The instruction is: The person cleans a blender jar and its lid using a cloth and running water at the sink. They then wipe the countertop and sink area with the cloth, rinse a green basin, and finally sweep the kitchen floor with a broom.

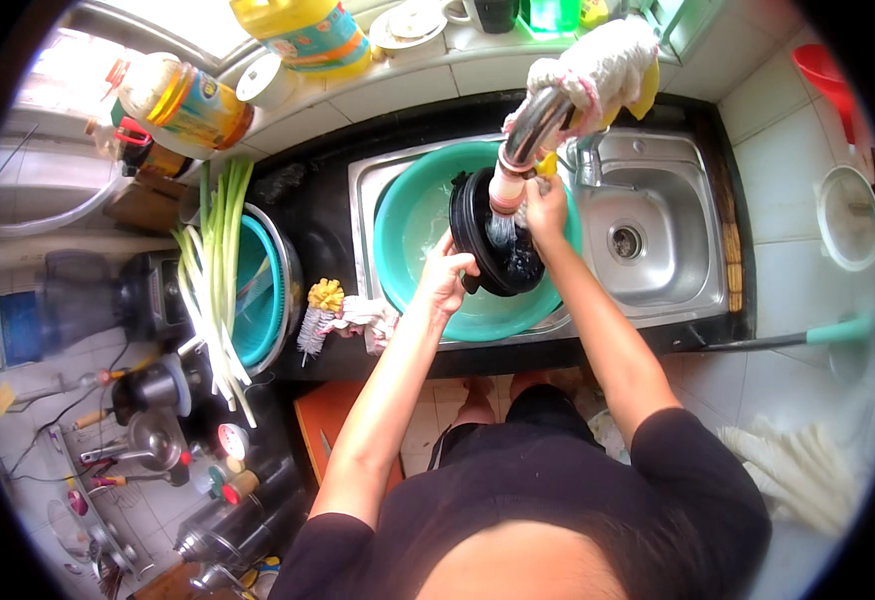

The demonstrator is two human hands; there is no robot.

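Note:
A black round pot with a ridged rim is tilted over a green plastic basin in the left sink bowl. My left hand grips its near left side, thumb on the edge. Beside the pot's far right side, my right hand is closed. A small yellow thing shows at its fingertips, and I cannot make out what the hand holds. Water runs from the metal faucet into the pot. A white cloth is wrapped over the faucet. Some water lies in the basin.
At right is the second sink bowl with its drain. Left of the basin lie a bottle brush and a rag. Long green onions lean across a teal tub. Bottles, including a yellow jug, line the ledge.

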